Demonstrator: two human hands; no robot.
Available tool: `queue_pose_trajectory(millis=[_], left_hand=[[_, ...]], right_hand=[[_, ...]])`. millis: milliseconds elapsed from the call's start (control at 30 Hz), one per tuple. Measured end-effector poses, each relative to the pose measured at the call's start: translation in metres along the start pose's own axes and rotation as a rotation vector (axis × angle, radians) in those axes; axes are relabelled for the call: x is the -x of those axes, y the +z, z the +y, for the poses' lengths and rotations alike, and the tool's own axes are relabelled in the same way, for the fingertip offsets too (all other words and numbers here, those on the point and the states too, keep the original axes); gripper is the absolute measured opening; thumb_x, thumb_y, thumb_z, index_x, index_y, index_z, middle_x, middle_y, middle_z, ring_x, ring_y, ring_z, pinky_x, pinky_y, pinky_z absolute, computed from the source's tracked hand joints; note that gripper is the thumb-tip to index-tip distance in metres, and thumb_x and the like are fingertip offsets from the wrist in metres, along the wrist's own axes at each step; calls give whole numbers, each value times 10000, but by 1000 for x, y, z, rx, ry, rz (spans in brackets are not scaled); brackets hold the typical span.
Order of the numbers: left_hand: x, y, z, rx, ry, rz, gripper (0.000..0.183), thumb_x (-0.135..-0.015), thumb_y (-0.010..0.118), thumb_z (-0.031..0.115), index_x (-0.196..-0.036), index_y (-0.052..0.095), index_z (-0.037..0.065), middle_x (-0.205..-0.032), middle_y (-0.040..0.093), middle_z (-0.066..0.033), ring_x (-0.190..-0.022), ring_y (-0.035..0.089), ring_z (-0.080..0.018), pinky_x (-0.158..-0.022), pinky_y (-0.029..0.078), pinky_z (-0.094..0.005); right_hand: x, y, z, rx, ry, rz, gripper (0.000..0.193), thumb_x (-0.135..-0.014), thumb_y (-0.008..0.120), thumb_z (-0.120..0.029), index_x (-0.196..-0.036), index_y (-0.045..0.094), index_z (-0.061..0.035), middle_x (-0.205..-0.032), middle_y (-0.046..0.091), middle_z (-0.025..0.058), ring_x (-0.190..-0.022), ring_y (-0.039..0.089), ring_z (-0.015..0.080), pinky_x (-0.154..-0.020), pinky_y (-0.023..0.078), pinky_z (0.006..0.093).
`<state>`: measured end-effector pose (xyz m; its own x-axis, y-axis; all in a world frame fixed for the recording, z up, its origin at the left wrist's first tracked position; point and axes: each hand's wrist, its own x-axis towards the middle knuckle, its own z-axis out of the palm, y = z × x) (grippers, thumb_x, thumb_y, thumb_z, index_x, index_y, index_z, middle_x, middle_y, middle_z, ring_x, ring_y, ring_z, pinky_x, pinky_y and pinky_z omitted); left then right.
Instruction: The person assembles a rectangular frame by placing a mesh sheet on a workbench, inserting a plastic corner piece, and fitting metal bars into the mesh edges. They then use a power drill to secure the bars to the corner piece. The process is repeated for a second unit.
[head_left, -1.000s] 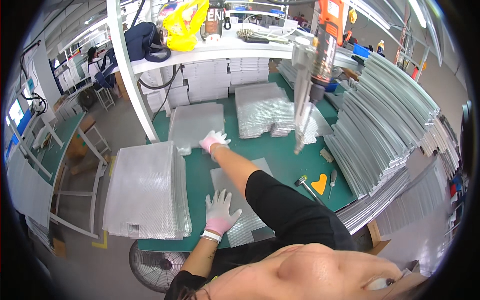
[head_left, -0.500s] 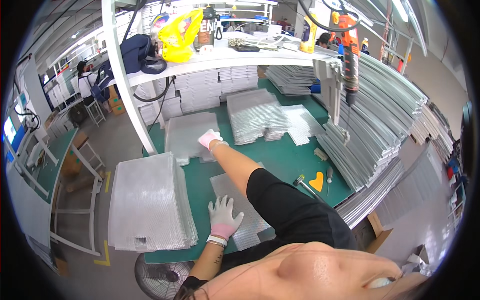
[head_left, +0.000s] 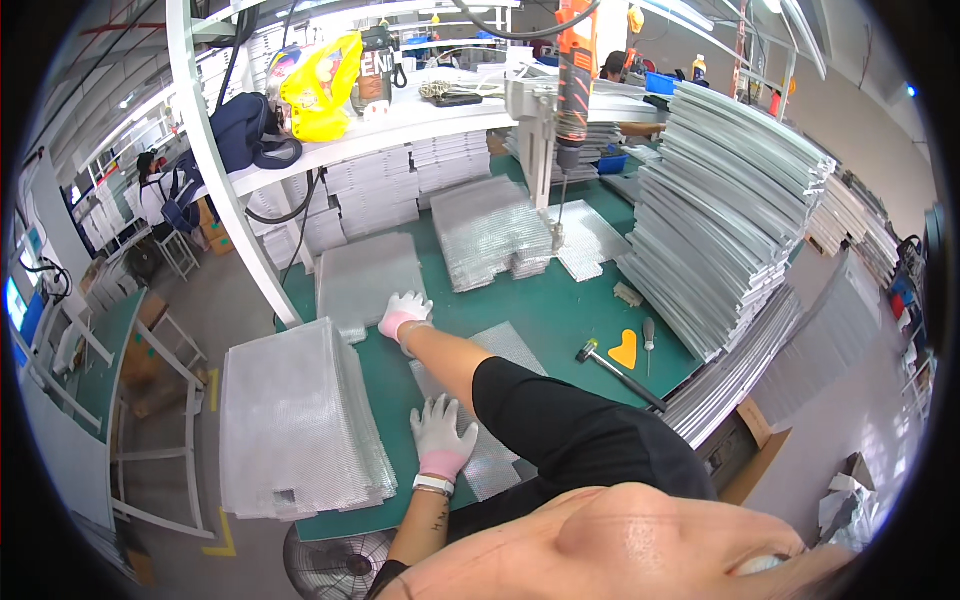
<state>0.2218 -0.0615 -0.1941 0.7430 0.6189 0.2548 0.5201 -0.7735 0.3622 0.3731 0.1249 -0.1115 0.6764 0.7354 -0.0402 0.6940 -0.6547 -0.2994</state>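
Left hand: gloved in white and pink, palm down with fingers spread wide, the left hand [head_left: 443,437] lay over the left edge of the near mesh sheet [head_left: 509,343] and gripped nothing.
Right hand: stretched out ahead of the left, the right hand [head_left: 407,315] had its fingers loosely parted, with no object visibly held; contact beneath the fingertips could not be told.
Sheets: the near one lay flat on the green tabletop [head_left: 565,322], running under the right forearm; the far mesh sheet [head_left: 368,275] lay just beyond the right hand.
Stacks: a thick mesh stack [head_left: 290,420] stood left of both hands, a notched pile [head_left: 490,235] ahead and right of the right hand, and a tall panel stack [head_left: 725,225] well to their right.
Tools: a hammer [head_left: 620,375], yellow scraper [head_left: 625,352] and screwdriver [head_left: 649,332] lay right of both hands.
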Motion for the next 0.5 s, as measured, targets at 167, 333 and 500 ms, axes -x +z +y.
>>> queue_pose_trajectory(millis=[167,333,500], left_hand=[[-1,1,-1,61,-1,10,581,-841,634,409,-1308,612,63,-1456,508,-147,-1408,389,-349,-1186,193,-578],[-1,5,-6,81,-16,39,544,-843,639,395,-1270,637,59,-1436,523,-148,-1396,400,-346,-1185,199,-570],[-2,6,-5,112,4,61,515,-848,635,381,-1249,649,57,-1415,538,-148,-1387,408,-346,-1184,207,-559]], right_hand=[[-20,-15,2,-170,29,-69,462,-862,635,-239,-1304,570,-122,-1377,553,135,-1310,530,323,-1094,392,499],[-17,-23,2,-225,42,-37,462,-846,636,-179,-1297,563,-113,-1364,554,146,-1254,577,335,-1008,487,459],[-38,-3,-3,-501,-57,284,532,-854,638,-191,-1361,519,-83,-1332,559,196,-1201,598,377,-1020,484,464]])
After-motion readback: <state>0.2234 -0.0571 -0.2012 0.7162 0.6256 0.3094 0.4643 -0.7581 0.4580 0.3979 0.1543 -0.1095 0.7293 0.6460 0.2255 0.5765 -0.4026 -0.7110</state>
